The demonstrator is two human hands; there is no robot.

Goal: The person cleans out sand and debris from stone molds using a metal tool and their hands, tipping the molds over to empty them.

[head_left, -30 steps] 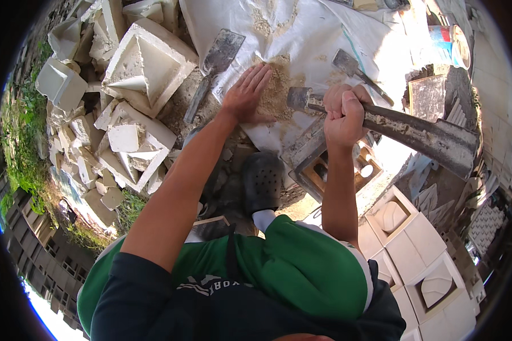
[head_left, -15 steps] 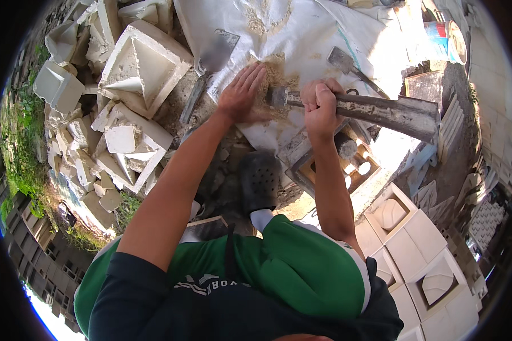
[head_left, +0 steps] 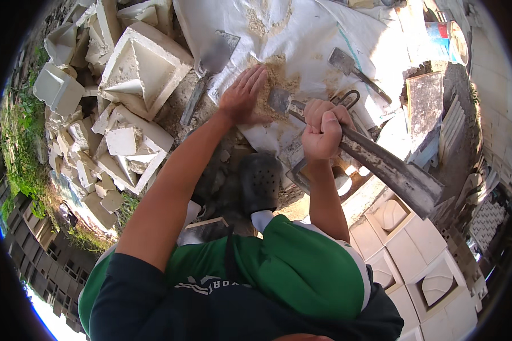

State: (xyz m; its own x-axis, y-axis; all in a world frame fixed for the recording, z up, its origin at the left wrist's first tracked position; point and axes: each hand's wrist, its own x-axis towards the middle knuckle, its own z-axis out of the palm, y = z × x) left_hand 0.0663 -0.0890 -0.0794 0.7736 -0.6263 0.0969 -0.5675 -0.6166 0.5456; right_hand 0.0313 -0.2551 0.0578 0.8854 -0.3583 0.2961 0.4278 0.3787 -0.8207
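My left hand [head_left: 244,95] lies flat with its fingers stretched out, along the left edge of a small heap of beige, sandy mix [head_left: 276,71] on a white woven sheet [head_left: 318,34]. Nothing is held in it. My right hand [head_left: 324,126] is wrapped round a long, grey, mortar-crusted tool [head_left: 389,167]; its exact kind I cannot make out. The tool's small square end [head_left: 279,100] is at the heap, close to my left fingers. Its broad, flared end slants down to the right. Beneath my right forearm, a wooden frame [head_left: 301,173] is partly hidden.
Broken white cast blocks [head_left: 145,71] are piled on the left. A flat-bladed scraper [head_left: 355,74] rests on the sheet, and another long-handled tool [head_left: 194,101] lies left of my hand. Cast hollow blocks [head_left: 409,244] stand at lower right. A paint bucket [head_left: 458,42] lies at upper right.
The right hand has turned the long tool: its broad end has swung down toward me, while its square end stays by the heap. A metal loop shows more beside that hand. My left hand has barely moved.
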